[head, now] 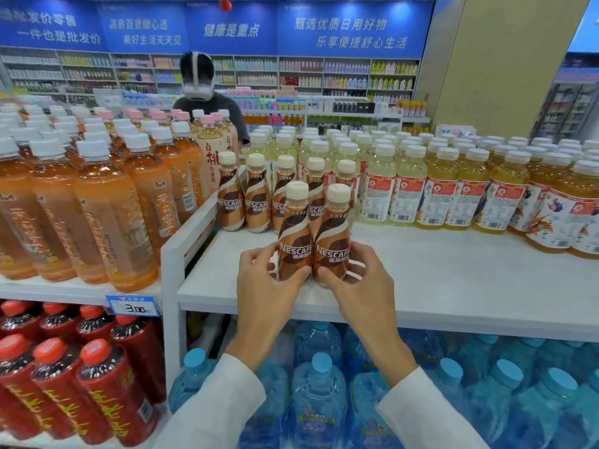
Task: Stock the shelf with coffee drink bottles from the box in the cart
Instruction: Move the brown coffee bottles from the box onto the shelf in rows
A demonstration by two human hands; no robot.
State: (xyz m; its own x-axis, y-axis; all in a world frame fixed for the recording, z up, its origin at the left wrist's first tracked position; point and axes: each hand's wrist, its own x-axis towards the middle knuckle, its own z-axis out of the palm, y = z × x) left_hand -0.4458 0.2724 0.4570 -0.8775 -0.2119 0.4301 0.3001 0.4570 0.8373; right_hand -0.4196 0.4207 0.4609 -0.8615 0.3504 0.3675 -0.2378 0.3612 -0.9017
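Two brown-and-white Nescafe coffee bottles stand upright side by side near the front of the white shelf (pixel 437 280). My left hand (pixel 262 286) grips the left bottle (pixel 295 234) low on its body. My right hand (pixel 356 286) grips the right bottle (pixel 334 234) the same way. Behind them a row of several coffee bottles (pixel 257 196) of the same kind stands at the back of the shelf. The box and the cart are out of view.
Tall orange tea bottles (pixel 107 205) fill the shelf to the left, past a white divider (pixel 188 234). Yellow drink bottles (pixel 453 189) crowd the right and back. Blue water jugs (pixel 321 384) and red bottles (pixel 97 384) sit below. A person (pixel 207 102) stands behind the display.
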